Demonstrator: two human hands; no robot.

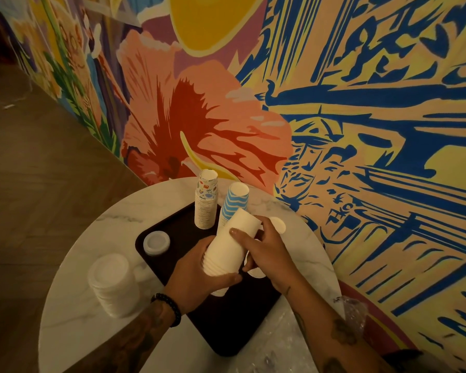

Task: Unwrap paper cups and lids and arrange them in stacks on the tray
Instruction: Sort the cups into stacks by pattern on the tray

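Both hands, left hand point(199, 273) and right hand point(264, 254), are gripping the white cups point(232, 243); next, standing them upright on the tray point(172, 227).

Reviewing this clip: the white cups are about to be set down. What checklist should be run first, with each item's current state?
1. Left hand and right hand both grip the white cup stack: ok.
2. No wrap visible on the white cup stack: ok.
3. Bare space on the tray near the person: ok.
4. Patterned stack stands upright on the tray: ok.
5. Blue-striped stack seated firmly, its base hidden: cannot tell.
6. Lid stack on the tray: not ok, it sits on the table.
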